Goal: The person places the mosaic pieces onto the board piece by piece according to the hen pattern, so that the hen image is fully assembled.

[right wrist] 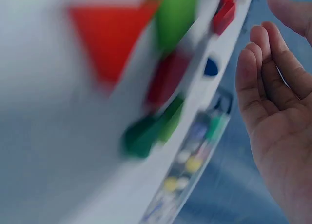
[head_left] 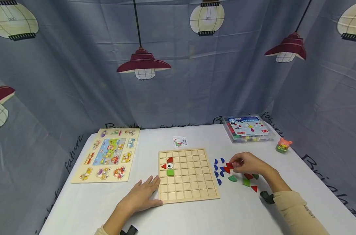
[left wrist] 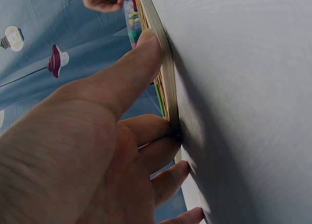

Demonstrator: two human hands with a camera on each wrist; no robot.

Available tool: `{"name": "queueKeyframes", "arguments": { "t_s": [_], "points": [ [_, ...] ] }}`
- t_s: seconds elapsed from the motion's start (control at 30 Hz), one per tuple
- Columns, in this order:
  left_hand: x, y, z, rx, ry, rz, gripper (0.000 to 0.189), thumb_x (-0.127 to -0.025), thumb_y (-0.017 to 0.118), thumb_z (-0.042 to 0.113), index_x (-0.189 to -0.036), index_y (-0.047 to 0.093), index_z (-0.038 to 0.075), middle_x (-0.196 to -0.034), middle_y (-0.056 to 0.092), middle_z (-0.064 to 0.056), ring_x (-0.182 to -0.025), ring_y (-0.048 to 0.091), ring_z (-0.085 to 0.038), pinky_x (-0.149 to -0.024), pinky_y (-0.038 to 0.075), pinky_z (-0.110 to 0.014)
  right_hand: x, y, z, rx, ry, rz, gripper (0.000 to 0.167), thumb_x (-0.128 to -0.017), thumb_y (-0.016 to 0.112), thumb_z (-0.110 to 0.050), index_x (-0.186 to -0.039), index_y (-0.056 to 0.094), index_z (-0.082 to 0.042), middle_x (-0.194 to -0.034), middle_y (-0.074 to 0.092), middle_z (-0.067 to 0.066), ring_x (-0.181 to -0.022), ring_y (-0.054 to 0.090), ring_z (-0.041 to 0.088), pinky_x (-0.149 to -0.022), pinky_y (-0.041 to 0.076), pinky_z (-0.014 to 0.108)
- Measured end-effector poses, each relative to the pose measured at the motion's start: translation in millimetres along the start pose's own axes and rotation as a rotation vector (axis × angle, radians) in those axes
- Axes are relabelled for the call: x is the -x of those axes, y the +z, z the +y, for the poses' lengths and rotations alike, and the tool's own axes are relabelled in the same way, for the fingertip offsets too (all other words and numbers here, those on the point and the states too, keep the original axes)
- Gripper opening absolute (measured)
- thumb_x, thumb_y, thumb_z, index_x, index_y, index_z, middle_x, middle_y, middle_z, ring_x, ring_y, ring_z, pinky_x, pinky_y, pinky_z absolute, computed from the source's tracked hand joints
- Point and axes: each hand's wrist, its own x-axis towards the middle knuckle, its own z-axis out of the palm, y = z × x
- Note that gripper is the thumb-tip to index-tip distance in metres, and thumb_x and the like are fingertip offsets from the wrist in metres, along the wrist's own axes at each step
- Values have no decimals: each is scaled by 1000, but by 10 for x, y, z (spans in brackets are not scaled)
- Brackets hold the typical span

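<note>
A wooden grid board point(head_left: 192, 179) lies on the white table. On its upper left cells sit a red quarter piece point(head_left: 169, 160), a small red triangle point(head_left: 164, 166), a white disc with a black dot point(head_left: 170, 166) and a green square point(head_left: 170, 172). My left hand point(head_left: 144, 195) rests at the board's left edge, its thumb against the lower corner and the fingers spread. Over some red pieces point(head_left: 226, 170) to the right hovers my right hand point(head_left: 248, 163). In the right wrist view, its thumb stands apart from loosely bent fingers point(right wrist: 246, 75), nothing between them.
Several blue half-round pieces point(head_left: 216, 174) lie beside the board, with green pieces point(head_left: 232, 178) and a red triangle point(head_left: 254, 188) nearby. A pattern card point(head_left: 180, 141) lies behind the board, a picture puzzle point(head_left: 89, 176) left, a plastic box point(head_left: 248, 129) and small figurine point(head_left: 283, 145) back right.
</note>
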Motion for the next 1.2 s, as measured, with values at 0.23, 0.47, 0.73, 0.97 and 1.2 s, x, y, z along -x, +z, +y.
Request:
{"name": "queueKeyframes", "arguments": {
  "t_s": [0.23, 0.47, 0.73, 0.97, 1.2],
  "points": [
    [0, 9, -1, -1, -1, 0, 86, -84, 66, 56, -147, 41, 5, -156, 38, -11, -146, 32, -35, -116, 25, -62, 172, -183, 423, 8, 22, 24, 35, -78, 78, -12, -108, 67, 0, -87, 59, 5, -80, 51, 14, -66, 50, 17],
    [8, 12, -14, 2, 6, 8, 87, -83, 67, 56, -147, 41, 4, -155, 39, -12, -145, 33, -36, -115, 25, -63, 199, -298, 667, 7, 78, 36, 41, -75, 81, -15, -109, 66, 2, -87, 58, 4, -80, 51, 14, -64, 48, 19],
    [-5, 17, -16, 5, 12, 9, 86, -83, 67, 55, -147, 41, 4, -155, 39, -12, -145, 33, -36, -115, 25, -63, 172, -328, 719, -14, 122, 17, 41, -75, 82, -16, -107, 66, 2, -90, 60, 5, -82, 51, 16, -65, 47, 20],
    [-7, 18, -13, -8, 16, 10, 86, -83, 67, 55, -147, 41, 4, -155, 39, -12, -145, 33, -36, -115, 26, -63, 140, -303, 722, -18, 145, 0, 42, -74, 83, -20, -107, 67, 1, -90, 60, 4, -83, 51, 17, -65, 48, 19],
    [-10, 16, -17, -18, 16, 10, 85, -83, 67, 54, -147, 42, 4, -155, 39, -12, -145, 34, -35, -114, 27, -63, 126, -273, 727, 5, 138, 8, 43, -73, 85, -25, -105, 68, -1, -85, 58, 3, -80, 50, 15, -64, 46, 20]
  ]
}}
